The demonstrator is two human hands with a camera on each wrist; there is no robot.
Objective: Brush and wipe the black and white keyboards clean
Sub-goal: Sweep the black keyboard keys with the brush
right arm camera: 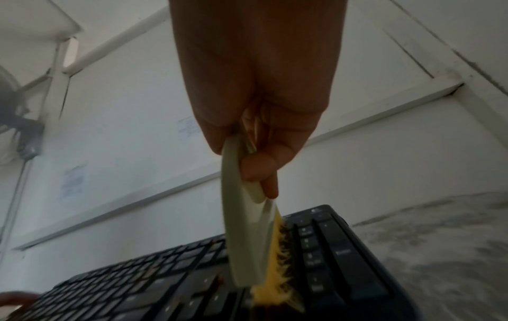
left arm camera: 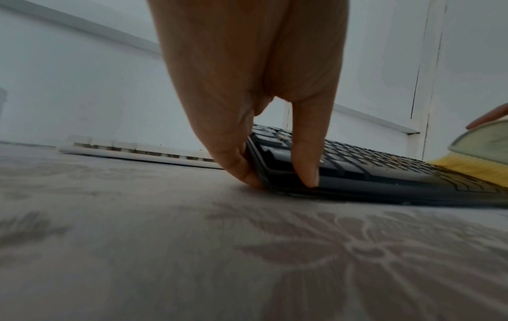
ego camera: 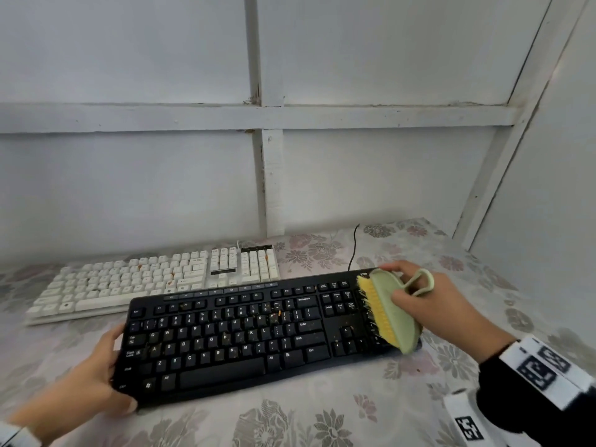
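Observation:
A black keyboard lies in front of me on the floral cloth, with crumbs scattered over its keys. My left hand grips its left end, thumb on the front corner and fingers along the side edge. My right hand holds a pale green scrubbing brush with yellow bristles pressed on the number pad at the keyboard's right end. A white keyboard with orange specks lies behind the black one, to the left.
A floral tablecloth covers the table. The black keyboard's cable runs back toward the white panelled wall. Another wall closes the right side. A fan is mounted on the wall.

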